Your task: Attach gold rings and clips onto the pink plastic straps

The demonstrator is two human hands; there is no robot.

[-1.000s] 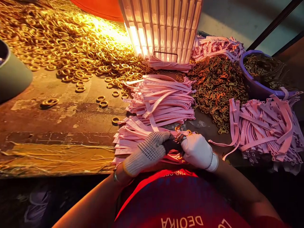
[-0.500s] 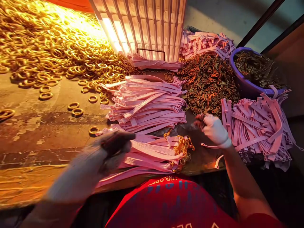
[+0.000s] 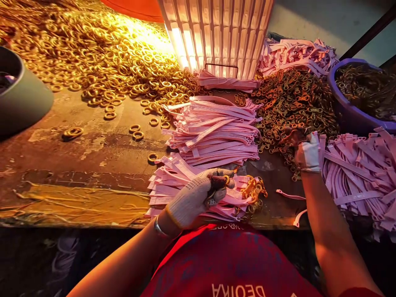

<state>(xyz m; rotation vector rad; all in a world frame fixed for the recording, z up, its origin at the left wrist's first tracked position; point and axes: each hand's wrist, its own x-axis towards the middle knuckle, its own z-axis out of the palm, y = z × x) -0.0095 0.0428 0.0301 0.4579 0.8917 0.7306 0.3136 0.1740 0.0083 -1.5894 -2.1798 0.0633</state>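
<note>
My left hand (image 3: 198,196), in a white knit glove with a dark thumb covering, is closed above a bundle of pink straps (image 3: 167,185). A small gold clasp (image 3: 227,180) shows between its thumb and fingers, with only a ring-like end in sight. At the right end of that bundle, several gold clasps (image 3: 254,190) hang on the straps. My right hand (image 3: 306,154), gloved in white with dark finger coverings, reaches into the heap of metal clasps (image 3: 300,103). Its fingertips blend into the dark heap, so their grip is unclear.
Gold rings (image 3: 123,62) spread over the back left. Another stack of pink straps (image 3: 213,132) lies mid-table, before a ribbed translucent panel (image 3: 216,37). A purple tub (image 3: 335,95) and more loose straps (image 3: 355,177) are at right. A grey-green cylindrical object (image 3: 31,97) stands at left.
My left hand has come from the left to above the near strap bundle. My right hand has gone forward into the clasp heap. The view has shifted left.
</note>
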